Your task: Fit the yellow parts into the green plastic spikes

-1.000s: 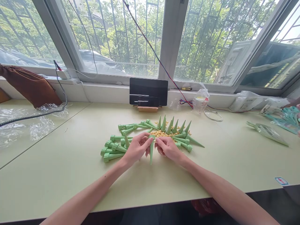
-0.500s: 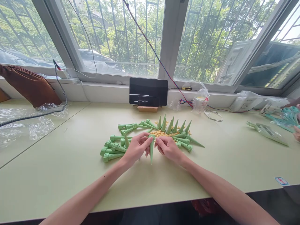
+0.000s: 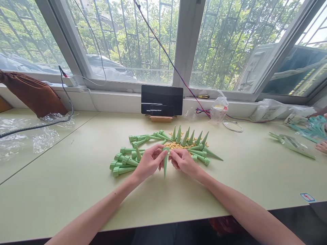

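Observation:
My left hand (image 3: 152,158) pinches a green plastic spike (image 3: 165,166), a hollow cone like a plant-watering spike, with its tip pointing down toward me. Close against the spike's wide end, my right hand (image 3: 184,161) has thumb and forefinger pressed together on a small pale-yellow piece (image 3: 169,153), mostly covered by the fingers. Behind both hands lies a pile of small yellow plastic pieces (image 3: 176,145). Several green spikes stand tip-up (image 3: 188,136) along its far side. More spikes with ribbed caps (image 3: 125,159) lie to the left, and others (image 3: 201,153) to the right.
A tablet (image 3: 161,98) leans on a stand by the window, with a phone in front. Behind on the right are a bagged cup (image 3: 219,108) and a coiled white cable (image 3: 232,126). A green packet (image 3: 292,145) lies right, near another person's hand (image 3: 322,147). A brown bag (image 3: 38,97) sits left.
My hands and the spike stay almost in place. At the far right edge, the other person's hand has shifted slightly.

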### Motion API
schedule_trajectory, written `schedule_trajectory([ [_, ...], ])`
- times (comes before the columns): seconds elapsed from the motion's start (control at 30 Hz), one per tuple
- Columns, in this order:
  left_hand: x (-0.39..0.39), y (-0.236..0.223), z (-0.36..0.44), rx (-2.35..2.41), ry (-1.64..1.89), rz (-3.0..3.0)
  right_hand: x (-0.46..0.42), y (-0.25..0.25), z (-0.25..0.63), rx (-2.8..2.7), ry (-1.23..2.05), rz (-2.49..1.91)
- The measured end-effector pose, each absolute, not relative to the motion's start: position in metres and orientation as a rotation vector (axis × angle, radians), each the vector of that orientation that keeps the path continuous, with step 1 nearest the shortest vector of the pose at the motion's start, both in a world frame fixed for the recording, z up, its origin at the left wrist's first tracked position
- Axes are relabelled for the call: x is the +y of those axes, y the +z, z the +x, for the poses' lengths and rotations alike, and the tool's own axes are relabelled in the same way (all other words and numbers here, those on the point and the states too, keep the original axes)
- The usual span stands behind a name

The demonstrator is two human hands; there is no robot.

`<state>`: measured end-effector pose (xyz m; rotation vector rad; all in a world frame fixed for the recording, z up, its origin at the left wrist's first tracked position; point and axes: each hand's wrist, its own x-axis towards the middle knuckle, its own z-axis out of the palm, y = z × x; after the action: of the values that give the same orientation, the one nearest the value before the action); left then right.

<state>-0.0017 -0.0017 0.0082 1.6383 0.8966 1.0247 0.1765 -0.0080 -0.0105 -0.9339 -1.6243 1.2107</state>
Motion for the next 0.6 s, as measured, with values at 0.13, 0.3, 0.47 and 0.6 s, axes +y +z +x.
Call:
schedule_trajectory([
  [0.13, -0.0021, 0.0046, -0.0025, 0.899, 1.052, 1.691, -0.0074, -0.0096, 0.1766, -1.597, 1.264, -0.923],
  [0.3, -0.0022, 0.0026, -0.0031, 0.895, 1.059, 1.723, -0.0073, -0.0076, 0.1759, -1.583, 1.296, -0.914],
  [0.47, -0.002, 0.0012, -0.0038, 0.897, 1.069, 1.725, -0.0094, -0.0038, 0.1749, -1.563, 1.336, -0.933],
  [0.6, -0.002, 0.0003, -0.0033, 0.912, 1.075, 1.712, -0.0098, -0.0032, 0.1745, -1.56, 1.336, -0.933],
])
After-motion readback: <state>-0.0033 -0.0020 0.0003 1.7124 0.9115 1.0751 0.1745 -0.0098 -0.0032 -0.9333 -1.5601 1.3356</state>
